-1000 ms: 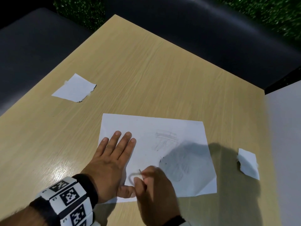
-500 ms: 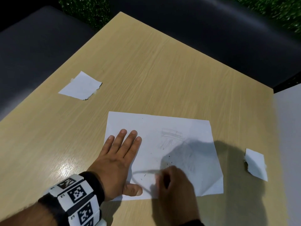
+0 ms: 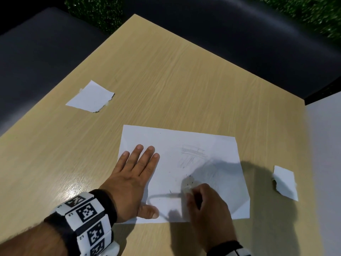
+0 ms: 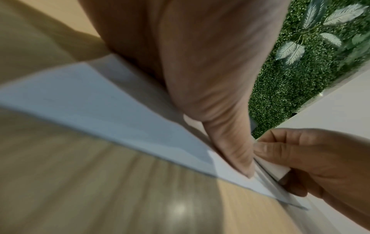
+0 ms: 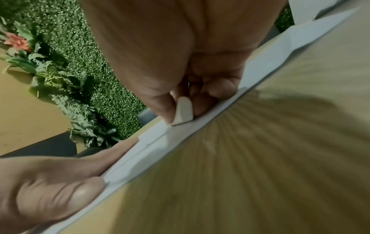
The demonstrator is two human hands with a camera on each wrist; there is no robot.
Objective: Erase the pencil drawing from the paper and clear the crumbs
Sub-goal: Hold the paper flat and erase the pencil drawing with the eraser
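The right hand (image 3: pixel 206 206) pinches a small white eraser (image 5: pixel 183 110) between thumb and fingers, its lower edge pressed onto the paper (image 3: pixel 166 145) near the front edge. The left hand (image 3: pixel 134 180) lies flat with straight fingers spread over the sheet's left part, thumb by the near edge, pinning it to the table (image 3: pixel 166 80).

A faint pencil drawing (image 3: pixel 193 154) shows toward the sheet's far middle, grey and smudged, with dark crumbs (image 3: pixel 190 179) scattered just beyond the eraser. A curved pencil line (image 3: pixel 156 197) runs between the 2 hands.

Judging by that, erasing is partway through, with strokes left to lift and crumbs to sweep. To do it well, I would keep the flat hand close beside the rubbed spot so the sheet cannot buckle, use short strokes away from that hand, and ease the pressure near the creased right corner.

2 torn paper scraps, 1 far left (image 3: pixel 90 97) and 1 right (image 3: pixel 285 182), lie well apart from the sheet.
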